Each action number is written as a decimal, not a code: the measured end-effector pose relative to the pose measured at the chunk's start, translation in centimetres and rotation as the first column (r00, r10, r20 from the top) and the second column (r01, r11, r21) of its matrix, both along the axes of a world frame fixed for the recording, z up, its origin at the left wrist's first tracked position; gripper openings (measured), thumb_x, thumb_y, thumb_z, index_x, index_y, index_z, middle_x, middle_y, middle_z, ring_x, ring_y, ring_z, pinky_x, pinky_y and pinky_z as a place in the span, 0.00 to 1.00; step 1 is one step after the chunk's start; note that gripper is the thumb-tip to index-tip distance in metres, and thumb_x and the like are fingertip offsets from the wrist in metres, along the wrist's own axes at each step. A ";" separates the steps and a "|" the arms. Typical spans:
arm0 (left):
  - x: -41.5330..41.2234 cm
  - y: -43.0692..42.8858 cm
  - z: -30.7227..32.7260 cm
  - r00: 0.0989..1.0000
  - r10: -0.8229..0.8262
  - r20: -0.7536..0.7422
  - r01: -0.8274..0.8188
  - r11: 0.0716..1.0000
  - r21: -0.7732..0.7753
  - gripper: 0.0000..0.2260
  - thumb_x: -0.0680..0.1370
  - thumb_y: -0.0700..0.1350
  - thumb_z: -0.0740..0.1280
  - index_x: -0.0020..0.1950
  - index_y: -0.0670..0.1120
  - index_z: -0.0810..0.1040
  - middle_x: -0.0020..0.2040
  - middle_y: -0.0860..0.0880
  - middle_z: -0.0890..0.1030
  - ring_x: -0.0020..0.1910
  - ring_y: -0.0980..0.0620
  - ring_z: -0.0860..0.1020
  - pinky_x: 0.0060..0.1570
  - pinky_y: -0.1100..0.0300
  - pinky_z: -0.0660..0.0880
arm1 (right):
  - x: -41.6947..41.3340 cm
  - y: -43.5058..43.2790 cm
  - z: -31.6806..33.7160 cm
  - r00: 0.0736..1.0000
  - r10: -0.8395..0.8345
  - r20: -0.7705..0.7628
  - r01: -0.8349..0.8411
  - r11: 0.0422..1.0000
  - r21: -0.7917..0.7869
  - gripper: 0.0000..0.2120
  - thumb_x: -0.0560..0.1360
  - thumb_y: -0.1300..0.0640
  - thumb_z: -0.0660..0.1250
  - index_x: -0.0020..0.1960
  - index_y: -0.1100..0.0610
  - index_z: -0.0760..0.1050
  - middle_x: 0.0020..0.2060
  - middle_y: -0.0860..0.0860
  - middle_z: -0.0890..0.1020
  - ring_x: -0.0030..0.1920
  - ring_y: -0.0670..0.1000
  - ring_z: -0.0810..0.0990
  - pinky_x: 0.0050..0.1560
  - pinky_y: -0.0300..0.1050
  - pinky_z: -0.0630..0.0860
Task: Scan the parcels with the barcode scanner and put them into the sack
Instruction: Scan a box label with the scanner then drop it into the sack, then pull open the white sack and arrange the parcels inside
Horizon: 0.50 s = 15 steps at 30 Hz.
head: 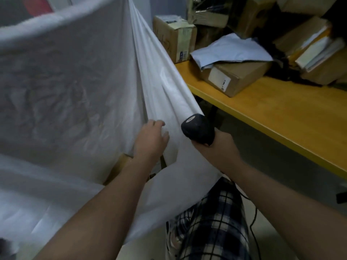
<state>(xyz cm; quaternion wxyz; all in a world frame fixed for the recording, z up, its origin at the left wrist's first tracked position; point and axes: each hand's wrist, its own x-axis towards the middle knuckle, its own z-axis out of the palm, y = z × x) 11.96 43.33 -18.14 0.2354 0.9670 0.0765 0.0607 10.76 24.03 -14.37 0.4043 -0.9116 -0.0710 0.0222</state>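
A large white sack (75,81) of thin, crinkled, slightly translucent material is stretched open on the left, with its edge gathered into long soft folds. The left hand (152,137) is laid against these folds with the fingers bent; whether the fabric is pinched cannot be told. A matte black, rounded plastic barcode scanner (198,129) is gripped by the right hand (216,149), just beside the sack's edge. On the smooth yellow wooden surface (281,113), brown cardboard parcels (234,76) are piled, and a creased pale blue-grey mailer bag (231,49) is draped over one labelled box.
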 end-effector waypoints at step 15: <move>6.8 -11.0 16.3 0.911 -0.299 0.285 0.227 0.939 0.259 0.31 0.76 0.64 0.62 0.75 0.52 0.61 0.76 0.40 0.59 0.75 0.40 0.56 0.72 0.45 0.55 | -0.3 -10.3 10.9 0.926 -0.367 0.089 0.282 0.827 0.486 0.13 0.72 0.54 0.74 0.47 0.65 0.79 0.36 0.61 0.81 0.29 0.51 0.81 0.31 0.46 0.78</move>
